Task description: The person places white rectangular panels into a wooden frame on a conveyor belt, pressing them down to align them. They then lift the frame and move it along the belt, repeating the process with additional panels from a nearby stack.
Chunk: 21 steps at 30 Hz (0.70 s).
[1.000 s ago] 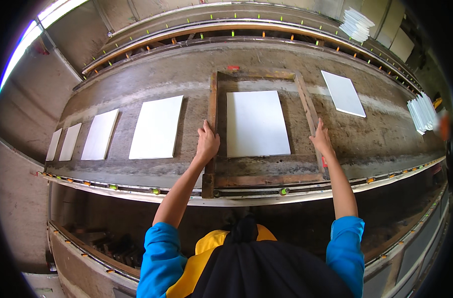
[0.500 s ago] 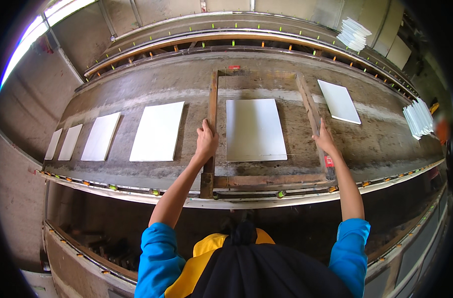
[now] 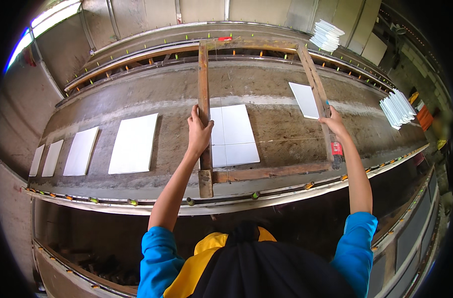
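Observation:
A wooden rectangular frame (image 3: 203, 79) is held over the long table, with thin threads crossing inside it. My left hand (image 3: 200, 131) is wrapped round its left bar. On the right bar, my right hand (image 3: 337, 124) grips with fingers and thumb, above a red label. Through the opening shows a white rectangular sheet or pad (image 3: 236, 134), its left edge close to the left bar. A second white sheet (image 3: 302, 99) lies farther right, partly covered by the right bar. The far bar overlaps the table's back rail from this angle, so the frame looks raised.
Several more white sheets (image 3: 133, 144) lie in a row on the left. Fanned white stacks stand at the far right (image 3: 398, 109) and at the back (image 3: 327, 36). The table's near rail (image 3: 226, 206) carries small green and orange pegs. Behind is another pegged table (image 3: 152, 37).
The frame has been lifted and shifted right relative to the sheets, both hands still on it. Its right bar now overlaps the right-hand sheet. The view has shifted too.

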Motion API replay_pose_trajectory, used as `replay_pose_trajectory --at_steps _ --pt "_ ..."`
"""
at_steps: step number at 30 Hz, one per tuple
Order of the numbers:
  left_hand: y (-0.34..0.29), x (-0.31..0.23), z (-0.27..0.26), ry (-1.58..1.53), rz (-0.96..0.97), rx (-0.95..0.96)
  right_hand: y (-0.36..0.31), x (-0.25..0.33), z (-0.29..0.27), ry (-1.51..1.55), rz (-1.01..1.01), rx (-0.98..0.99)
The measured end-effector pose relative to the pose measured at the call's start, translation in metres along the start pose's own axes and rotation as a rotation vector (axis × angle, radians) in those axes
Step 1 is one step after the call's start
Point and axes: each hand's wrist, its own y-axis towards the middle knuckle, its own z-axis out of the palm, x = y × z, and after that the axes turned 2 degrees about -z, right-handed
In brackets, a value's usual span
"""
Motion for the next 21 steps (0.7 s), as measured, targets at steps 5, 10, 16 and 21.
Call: replay_pose_trajectory --at_steps 5,10,16,21 --pt "-0.004 -0.036 0.042 0.029 0.014 -0.053 0.022 -0.037 -0.024 0.199 -0.081 0.105" --pt "0.001 -0.063 0.115 -0.228 -0.113 0.013 0.06 -0.116 -0.049 0.28 -0.063 0.14" --pt "-0.014 -0.087 0.205 -0.109 -0.097 0.031 0.092 -0.222 -0.065 0.314 -0.027 0.147" --pt "-0.027 -0.097 0.249 0.02 -0.142 0.001 0.106 -0.267 -0.075 0.283 -0.014 0.185"
